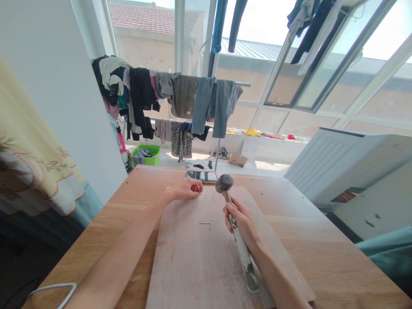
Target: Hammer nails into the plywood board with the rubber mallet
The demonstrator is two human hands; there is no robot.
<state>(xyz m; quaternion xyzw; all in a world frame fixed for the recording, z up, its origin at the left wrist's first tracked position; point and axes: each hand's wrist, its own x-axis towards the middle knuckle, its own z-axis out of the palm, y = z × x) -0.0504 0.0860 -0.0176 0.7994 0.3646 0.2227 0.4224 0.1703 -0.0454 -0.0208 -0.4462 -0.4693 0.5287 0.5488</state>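
My right hand point(240, 216) is wrapped round the worn white handle of a mallet point(224, 183), whose dark rounded head is raised above the far part of a wooden board point(193, 266). At the board's far left, my left hand point(186, 189) is closed in a pinch, fingertips down by the surface; a thin nail seems to be at them, though it is mostly hidden. Several nails point(213, 196) stand in a row to the right of those fingers. Two loose nails point(204, 222) lie near the middle of the board.
Beneath the board is a wooden table point(125, 223), with a phone point(202, 177) at its far edge. A white cable point(67, 285) lies at the near left. Beyond stand a laundry rack with clothes point(183, 96) and a green basket point(151, 159). A white panelled cabinet point(328, 159) is at right.
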